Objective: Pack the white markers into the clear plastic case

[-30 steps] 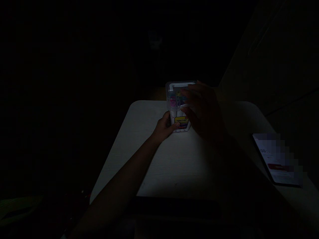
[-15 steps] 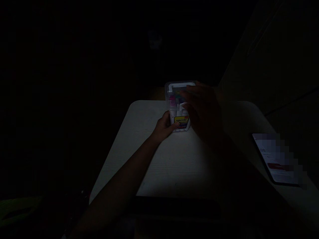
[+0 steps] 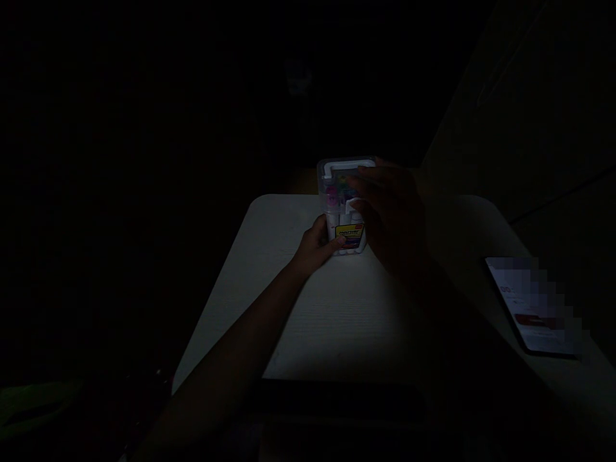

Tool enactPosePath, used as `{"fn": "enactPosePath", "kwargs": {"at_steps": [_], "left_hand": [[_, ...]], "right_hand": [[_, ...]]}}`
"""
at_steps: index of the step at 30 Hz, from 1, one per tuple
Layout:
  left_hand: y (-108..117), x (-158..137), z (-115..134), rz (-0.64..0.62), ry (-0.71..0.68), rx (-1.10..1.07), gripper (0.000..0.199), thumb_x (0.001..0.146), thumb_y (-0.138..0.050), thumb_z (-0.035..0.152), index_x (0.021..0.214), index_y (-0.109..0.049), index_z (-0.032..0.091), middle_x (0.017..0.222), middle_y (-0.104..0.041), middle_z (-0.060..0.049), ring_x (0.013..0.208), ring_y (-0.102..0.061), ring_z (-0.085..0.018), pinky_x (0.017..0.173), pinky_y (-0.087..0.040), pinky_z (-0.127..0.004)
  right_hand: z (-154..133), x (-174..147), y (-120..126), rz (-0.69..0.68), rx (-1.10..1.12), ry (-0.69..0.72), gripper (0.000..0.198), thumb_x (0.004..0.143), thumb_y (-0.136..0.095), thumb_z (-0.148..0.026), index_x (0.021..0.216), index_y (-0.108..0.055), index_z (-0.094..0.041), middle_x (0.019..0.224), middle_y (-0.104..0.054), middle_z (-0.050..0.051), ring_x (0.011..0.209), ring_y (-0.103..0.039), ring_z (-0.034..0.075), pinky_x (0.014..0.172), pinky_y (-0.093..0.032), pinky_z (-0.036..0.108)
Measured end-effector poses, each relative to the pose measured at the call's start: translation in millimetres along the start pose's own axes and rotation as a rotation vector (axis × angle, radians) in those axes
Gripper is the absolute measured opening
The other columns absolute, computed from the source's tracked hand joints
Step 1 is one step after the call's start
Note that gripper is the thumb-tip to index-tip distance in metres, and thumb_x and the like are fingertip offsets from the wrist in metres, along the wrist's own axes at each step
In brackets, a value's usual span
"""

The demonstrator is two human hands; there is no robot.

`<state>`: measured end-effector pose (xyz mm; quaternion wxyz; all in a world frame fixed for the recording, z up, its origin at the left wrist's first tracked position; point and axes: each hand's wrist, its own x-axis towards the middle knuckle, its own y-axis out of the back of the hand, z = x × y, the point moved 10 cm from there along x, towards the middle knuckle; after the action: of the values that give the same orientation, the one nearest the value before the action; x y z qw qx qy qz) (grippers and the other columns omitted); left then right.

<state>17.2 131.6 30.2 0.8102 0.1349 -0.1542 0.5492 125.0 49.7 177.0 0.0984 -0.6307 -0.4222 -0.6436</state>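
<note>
A clear plastic marker case (image 3: 344, 218) stands upright near the far edge of the pale table. It has a white handle on its lid and a yellow and black label on its front. Markers with coloured caps, one of them pink, show through its walls. My left hand (image 3: 315, 244) wraps the lower left side of the case, its thumb on the label. Dark in the shadow, my right hand (image 3: 392, 212) curls over the upper right of the case, fingertips at the lid and its white front latch. Its palm side and part of the case's right side are hidden.
A phone or tablet (image 3: 529, 314) with a lit, partly pixelated screen lies at the table's right side. The table (image 3: 240, 256) has rounded far corners. A green thing (image 3: 33, 404) lies at the lower left. The surroundings are very dark.
The lid of the case sits slightly lower and more level, and the right fingers have shifted a little with it. My left hand keeps its place.
</note>
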Motion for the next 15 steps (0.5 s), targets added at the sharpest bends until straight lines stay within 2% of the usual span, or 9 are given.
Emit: {"fn": "enactPosePath", "kwargs": {"at_steps": [6, 11, 15], "left_hand": [[1, 0, 1, 0.017, 0.002, 0.03, 0.054, 0.071, -0.067, 0.051, 0.111, -0.05, 0.018, 0.104, -0.066, -0.007, 0.092, -0.063, -0.019, 0.083, -0.051, -0.034], [4, 0, 0, 0.025, 0.001, 0.052, 0.055, 0.071, -0.068, 0.05, 0.112, -0.05, 0.017, 0.104, -0.066, -0.007, 0.092, -0.063, -0.019, 0.082, -0.051, -0.033], [3, -1, -2, 0.013, -0.001, 0.032, 0.053, 0.072, -0.067, 0.049, 0.111, -0.05, 0.018, 0.103, -0.067, -0.006, 0.092, -0.064, -0.019, 0.082, -0.051, -0.033]], "right_hand": [[1, -1, -4, -0.036, 0.004, -0.029, 0.026, 0.088, -0.046, -0.031, 0.108, -0.062, -0.028, 0.113, -0.059, 0.002, 0.118, -0.049, 0.022, 0.102, -0.045, 0.045], [6, -2, -8, -0.089, 0.063, -0.105, 0.033, 0.084, -0.051, -0.043, 0.113, -0.059, -0.029, 0.119, -0.055, 0.004, 0.124, -0.043, 0.024, 0.108, -0.038, 0.048], [10, -1, -11, -0.115, 0.109, -0.14, 0.03, 0.087, -0.047, -0.043, 0.111, -0.061, -0.032, 0.117, -0.056, 0.004, 0.124, -0.044, 0.024, 0.108, -0.038, 0.046]]}}
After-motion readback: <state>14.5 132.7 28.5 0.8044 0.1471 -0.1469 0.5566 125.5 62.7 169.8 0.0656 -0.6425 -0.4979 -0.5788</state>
